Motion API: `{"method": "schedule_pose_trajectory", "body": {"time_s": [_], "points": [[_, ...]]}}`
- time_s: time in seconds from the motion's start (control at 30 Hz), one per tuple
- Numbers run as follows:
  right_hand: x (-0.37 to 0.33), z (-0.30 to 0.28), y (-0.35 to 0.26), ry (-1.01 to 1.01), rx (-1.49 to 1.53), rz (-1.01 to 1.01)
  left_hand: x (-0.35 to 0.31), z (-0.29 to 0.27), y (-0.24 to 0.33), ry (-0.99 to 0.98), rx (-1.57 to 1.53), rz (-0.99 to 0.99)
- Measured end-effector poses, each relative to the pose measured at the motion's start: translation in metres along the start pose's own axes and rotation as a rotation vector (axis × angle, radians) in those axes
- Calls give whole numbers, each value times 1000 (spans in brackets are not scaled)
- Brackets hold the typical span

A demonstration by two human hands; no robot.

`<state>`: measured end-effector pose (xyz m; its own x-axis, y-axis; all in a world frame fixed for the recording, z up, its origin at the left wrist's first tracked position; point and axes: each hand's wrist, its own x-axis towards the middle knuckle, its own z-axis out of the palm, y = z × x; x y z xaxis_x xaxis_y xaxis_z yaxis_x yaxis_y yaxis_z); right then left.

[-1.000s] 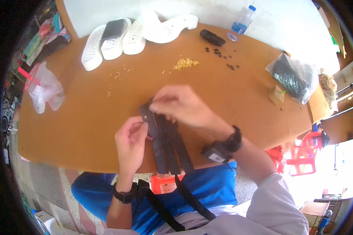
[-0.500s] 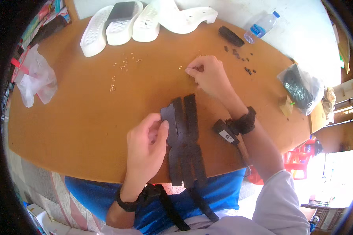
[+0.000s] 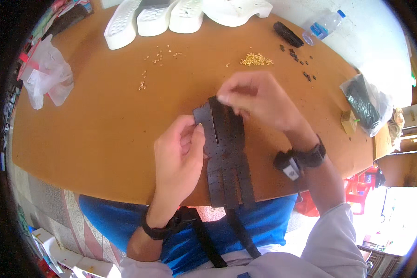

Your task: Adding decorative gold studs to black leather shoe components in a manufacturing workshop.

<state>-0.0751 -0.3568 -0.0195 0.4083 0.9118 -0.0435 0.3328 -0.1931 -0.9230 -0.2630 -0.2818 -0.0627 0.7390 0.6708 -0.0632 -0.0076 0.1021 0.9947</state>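
My left hand (image 3: 178,160) is closed on the left edge of a flat black sandal upper (image 3: 222,149), thumb on top. Long slits divide this piece into strips at both ends, and small holes dot it. Its lower end reaches the table's near edge. Over its far end hovers my right hand (image 3: 264,99), thumb and forefinger pinched together and slightly blurred. Whatever sits in that pinch is too small to make out. Beyond the right hand lies a pile of tiny gold metal pieces (image 3: 256,59), with more small gold pieces (image 3: 158,56) scattered farther left.
White shoe soles (image 3: 186,17) line the back of the brown table (image 3: 92,134). At the back right are a black bar-shaped object (image 3: 288,34), dark crumbs (image 3: 307,76) and a plastic bottle (image 3: 325,27). Plastic bags lie left (image 3: 51,76) and right (image 3: 363,104), near a small wooden block (image 3: 349,122).
My right hand has come back from the gold pile to the upper's far end, uncovering the pile. The left hand still holds the upper. The whole view has shifted slightly.
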Motion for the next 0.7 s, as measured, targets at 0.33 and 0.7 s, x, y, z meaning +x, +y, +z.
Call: {"method": "schedule_pose_trajectory", "body": {"time_s": [0.33, 0.7], "points": [[-17, 12, 2, -211, 180, 50, 2, 4, 9, -16, -33, 3], [-18, 15, 11, -215, 201, 13, -2, 5, 13, -46, -65, -22]]}}
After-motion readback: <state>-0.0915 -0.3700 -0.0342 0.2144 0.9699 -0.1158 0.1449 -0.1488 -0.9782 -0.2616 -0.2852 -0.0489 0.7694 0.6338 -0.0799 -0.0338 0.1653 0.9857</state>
